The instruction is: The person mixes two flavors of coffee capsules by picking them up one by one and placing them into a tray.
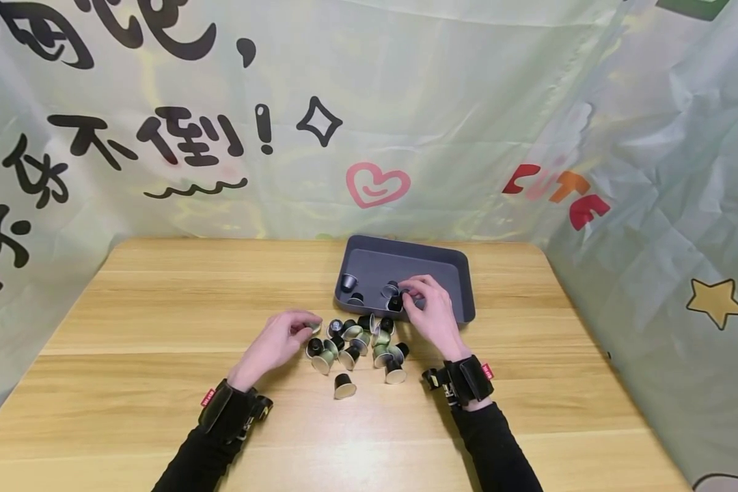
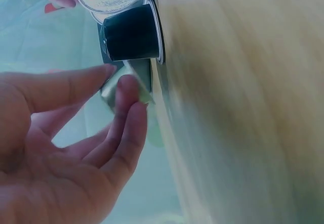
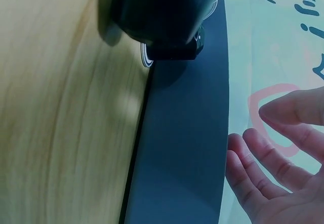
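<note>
My left hand (image 1: 278,344) is at the left edge of a pile of coffee capsules (image 1: 361,342). Between thumb and fingers it pinches a pale green capsule (image 2: 112,91), partly covered by the fingertips in the left wrist view. A black capsule (image 2: 132,34) stands close above those fingertips. Over the near side of a dark grey tray (image 1: 406,260) is my right hand (image 1: 430,311). Its thumb and fingers stand apart with nothing between them in the right wrist view. Beside its fingertips a black capsule (image 1: 395,303) lies in the tray.
Inside the tray are a silver-grey capsule (image 1: 348,282) at the left and a few others. One black capsule (image 1: 344,387) lies apart, nearer the front of the wooden table (image 1: 160,301). A printed cloth (image 1: 467,137) hangs behind the table.
</note>
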`<state>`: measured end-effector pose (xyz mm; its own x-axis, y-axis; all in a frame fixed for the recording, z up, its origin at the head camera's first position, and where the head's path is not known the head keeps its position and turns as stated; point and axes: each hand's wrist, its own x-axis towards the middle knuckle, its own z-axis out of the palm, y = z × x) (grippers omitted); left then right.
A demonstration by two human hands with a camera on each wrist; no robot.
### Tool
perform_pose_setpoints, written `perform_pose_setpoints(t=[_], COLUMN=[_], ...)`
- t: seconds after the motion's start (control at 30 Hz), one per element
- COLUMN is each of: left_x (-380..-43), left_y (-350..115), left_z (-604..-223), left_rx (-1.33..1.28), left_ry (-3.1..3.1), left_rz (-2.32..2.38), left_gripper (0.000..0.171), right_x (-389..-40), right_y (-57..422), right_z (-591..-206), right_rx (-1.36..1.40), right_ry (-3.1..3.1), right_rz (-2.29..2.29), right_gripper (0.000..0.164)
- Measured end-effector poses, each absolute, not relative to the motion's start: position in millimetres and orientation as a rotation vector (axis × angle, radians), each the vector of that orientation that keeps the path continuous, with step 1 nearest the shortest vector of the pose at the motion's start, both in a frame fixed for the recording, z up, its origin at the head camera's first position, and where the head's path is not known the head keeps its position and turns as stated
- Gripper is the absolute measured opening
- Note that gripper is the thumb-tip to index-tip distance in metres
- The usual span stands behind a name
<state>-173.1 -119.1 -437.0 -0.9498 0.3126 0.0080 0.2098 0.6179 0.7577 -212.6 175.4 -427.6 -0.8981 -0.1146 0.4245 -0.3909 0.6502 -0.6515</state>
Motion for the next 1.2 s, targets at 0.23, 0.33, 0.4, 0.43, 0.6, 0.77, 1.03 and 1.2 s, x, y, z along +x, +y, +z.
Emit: perform_pose_setpoints(t=[0.23, 0.33, 0.4, 0.43, 0.6, 0.77, 1.03, 1.2], left_x=[-173, -173, -174, -174, -174, -174, -176, -179], left_y=[-119, -119, -119, -120, -119, -118, -113, -108], left_z=[-436, -437, -437, -437, -437, -436, -431, -424], left_rx=[0.371, 0.363, 0.357, 0.358, 0.383, 0.388, 0.359, 0.342], left_ry=[2.745, 2.752, 2.747, 2.745, 2.757, 2.783, 2.72, 2.695], left_rz=[1.339, 1.337, 1.336, 1.335, 1.323, 1.316, 1.408, 1.454], left_gripper=[0.027, 0.026, 0.025, 0.025, 0.024, 0.024, 0.029, 0.035], right_x=[-213, -213, -213, -213, -214, -214, -213, -213], right_y=[176, 177, 177, 177, 177, 177, 177, 177], right_z=[-429, -429, -428, -428, -429, -429, -429, -428], right_rx=[0.4, 0.403, 0.404, 0.403, 0.4, 0.401, 0.396, 0.4], right_ry=[-2.54, -2.536, -2.534, -2.535, -2.535, -2.531, -2.526, -2.519], right_rz=[1.112, 1.112, 1.113, 1.112, 1.119, 1.127, 1.129, 1.131], right_gripper=[0.021, 0.021, 0.021, 0.021, 0.021, 0.021, 0.02, 0.02])
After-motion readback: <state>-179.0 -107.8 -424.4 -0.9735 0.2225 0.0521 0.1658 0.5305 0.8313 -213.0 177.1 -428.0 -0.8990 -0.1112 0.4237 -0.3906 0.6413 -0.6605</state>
